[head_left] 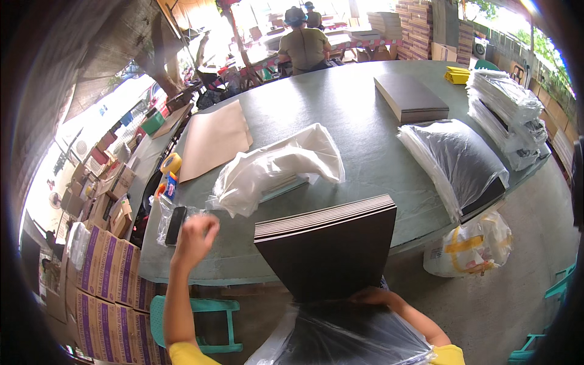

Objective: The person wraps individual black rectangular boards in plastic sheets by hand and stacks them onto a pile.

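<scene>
A thick stack of black boards with pale edges stands tilted up in front of me, its lower end inside a clear plastic bag. My right hand grips the stack low on its right side, at the bag's mouth; some fingers are hidden. Raised at the left, my left hand is slightly blurred, with its fingers curled in and nothing visible in them. It is near a black phone at the table edge. Farther in, white plastic bags lie heaped on the green table.
Brown paper, yellow tape and a tape dispenser lie left. A board stack and bagged boards sit right, beside piled bagged packs. A teal stool and cartons stand lower left. People sit beyond.
</scene>
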Demonstrator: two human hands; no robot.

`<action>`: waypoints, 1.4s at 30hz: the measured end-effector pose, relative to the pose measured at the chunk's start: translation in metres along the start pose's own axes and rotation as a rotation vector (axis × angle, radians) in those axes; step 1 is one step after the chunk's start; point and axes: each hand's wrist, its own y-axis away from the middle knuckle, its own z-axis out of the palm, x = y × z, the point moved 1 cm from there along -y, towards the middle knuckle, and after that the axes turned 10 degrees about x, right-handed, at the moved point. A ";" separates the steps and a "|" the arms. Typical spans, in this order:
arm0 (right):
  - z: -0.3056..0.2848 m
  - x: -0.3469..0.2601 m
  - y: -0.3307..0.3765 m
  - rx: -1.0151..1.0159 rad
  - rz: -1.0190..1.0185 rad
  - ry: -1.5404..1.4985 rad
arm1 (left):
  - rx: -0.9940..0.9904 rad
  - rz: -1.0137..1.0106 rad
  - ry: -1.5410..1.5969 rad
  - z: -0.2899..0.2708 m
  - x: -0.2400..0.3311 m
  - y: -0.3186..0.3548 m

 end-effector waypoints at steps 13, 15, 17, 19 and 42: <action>0.008 0.007 0.003 0.237 -0.031 -0.157 | 0.288 0.154 -0.141 0.165 -0.019 -0.160; 0.005 0.005 0.003 0.211 0.002 -0.163 | 0.264 0.117 -0.123 0.165 -0.020 -0.171; 0.004 0.006 0.005 0.199 -0.008 -0.148 | 0.264 0.142 -0.084 0.162 -0.017 -0.175; 0.000 -0.002 0.004 0.197 -0.019 -0.146 | 0.261 0.203 -0.044 0.157 -0.014 -0.174; -0.001 -0.020 0.017 0.173 0.000 -0.222 | 0.929 0.085 -0.202 0.051 0.011 0.105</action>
